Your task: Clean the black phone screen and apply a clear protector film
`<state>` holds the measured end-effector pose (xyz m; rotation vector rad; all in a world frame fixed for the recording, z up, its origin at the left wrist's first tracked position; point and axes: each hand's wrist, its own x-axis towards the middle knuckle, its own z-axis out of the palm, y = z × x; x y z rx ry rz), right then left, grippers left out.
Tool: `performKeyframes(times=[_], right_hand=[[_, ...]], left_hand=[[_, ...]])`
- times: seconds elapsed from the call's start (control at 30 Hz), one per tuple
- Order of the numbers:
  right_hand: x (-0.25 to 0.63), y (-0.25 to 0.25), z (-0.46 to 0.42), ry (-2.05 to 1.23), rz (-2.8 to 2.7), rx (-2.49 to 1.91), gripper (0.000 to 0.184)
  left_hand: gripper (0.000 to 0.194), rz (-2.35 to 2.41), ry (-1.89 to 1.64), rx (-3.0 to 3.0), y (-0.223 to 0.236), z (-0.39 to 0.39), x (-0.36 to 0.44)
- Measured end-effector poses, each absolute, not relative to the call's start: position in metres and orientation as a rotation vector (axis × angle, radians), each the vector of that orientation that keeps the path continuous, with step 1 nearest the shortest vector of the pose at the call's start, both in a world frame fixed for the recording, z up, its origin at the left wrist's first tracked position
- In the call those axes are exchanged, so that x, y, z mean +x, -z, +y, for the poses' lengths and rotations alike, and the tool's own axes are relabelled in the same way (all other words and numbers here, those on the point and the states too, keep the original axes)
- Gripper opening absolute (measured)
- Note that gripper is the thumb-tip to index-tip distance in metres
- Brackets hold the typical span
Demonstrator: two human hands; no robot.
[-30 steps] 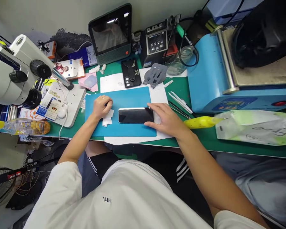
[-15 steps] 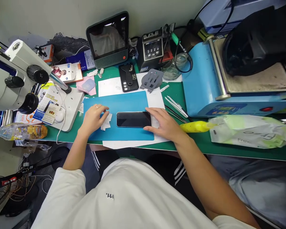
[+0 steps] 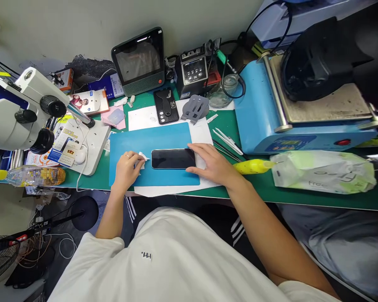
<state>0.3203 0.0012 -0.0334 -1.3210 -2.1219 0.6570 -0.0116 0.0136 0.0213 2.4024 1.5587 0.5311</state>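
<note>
A smartphone (image 3: 173, 159) with a dark screen lies flat, screen up, on a blue mat (image 3: 157, 136). My right hand (image 3: 212, 164) is at its right end, with thumb and fingers on opposite long edges, gripping it. To the left of the phone, my left hand (image 3: 127, 170) pinches a crumpled white tissue (image 3: 143, 156) between thumb and fingers. Part of the tissue is hidden behind the fingers. White paper (image 3: 204, 134) shows under the mat.
Behind the mat lie a black phone case (image 3: 166, 105) and a grey slotted holder (image 3: 195, 108). Tweezers (image 3: 228, 141) and a yellow bottle (image 3: 253, 166) lie to the right, near a blue machine (image 3: 264, 121). A microscope (image 3: 28, 109) stands at left.
My left hand has come down and right onto the tissue and closed on it, lifting part of it. My right hand stays at the phone's end. The camera view has shifted slightly.
</note>
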Motion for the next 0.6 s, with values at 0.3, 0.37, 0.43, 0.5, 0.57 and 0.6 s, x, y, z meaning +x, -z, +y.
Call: performKeyframes(times=[0.3,0.37,0.43,0.5,0.57,0.6], right_hand=[[0.321,0.036,0.002,-0.642,-2.119,-1.296,0.084],[0.321,0.037,0.002,-0.638,-2.121,-1.289,0.084],[0.321,0.039,0.002,-0.628,-2.122,-1.281,0.084],[0.321,0.041,0.003,-0.618,-2.119,-1.279,0.084],[0.322,0.042,0.002,-0.617,-2.117,-1.275,0.086],[0.322,0.043,0.002,-0.620,-2.117,-1.274,0.087]], left_hand=[[0.031,1.360,-0.526,2.517,-0.011,-0.007,0.020],[0.033,1.343,-0.531,2.529,-0.009,-0.014,0.020],[0.037,1.317,-0.483,2.561,-0.007,-0.020,0.022],[0.044,1.290,-0.376,2.606,-0.006,-0.027,0.026],[0.053,1.291,-0.241,2.638,-0.008,-0.033,0.031],[0.056,1.307,-0.182,2.647,-0.009,-0.035,0.032]])
